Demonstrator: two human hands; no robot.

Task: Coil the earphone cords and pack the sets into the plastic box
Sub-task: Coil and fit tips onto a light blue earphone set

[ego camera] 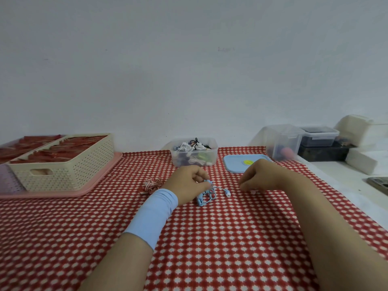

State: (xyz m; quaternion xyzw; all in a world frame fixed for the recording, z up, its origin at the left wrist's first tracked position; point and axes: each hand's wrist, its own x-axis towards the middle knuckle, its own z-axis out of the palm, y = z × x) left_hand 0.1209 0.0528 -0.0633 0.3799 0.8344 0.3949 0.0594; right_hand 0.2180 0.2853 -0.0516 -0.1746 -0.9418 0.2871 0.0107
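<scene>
Counter, red-and-white checked cloth.
- Near half: open, crossed only by two forearms, with a free lane between them.
- Middle: left hand and right hand, blue earphone set between them; red-and-white cord tangle just left.
- Far left: cream perforated basket on pink tray, a tall wall.
- Far centre: open plastic box, free strip in front and to its left.
- Right of box: blue lid, lying flat.
- Far right: clear containers and dark tub, crowded.
</scene>
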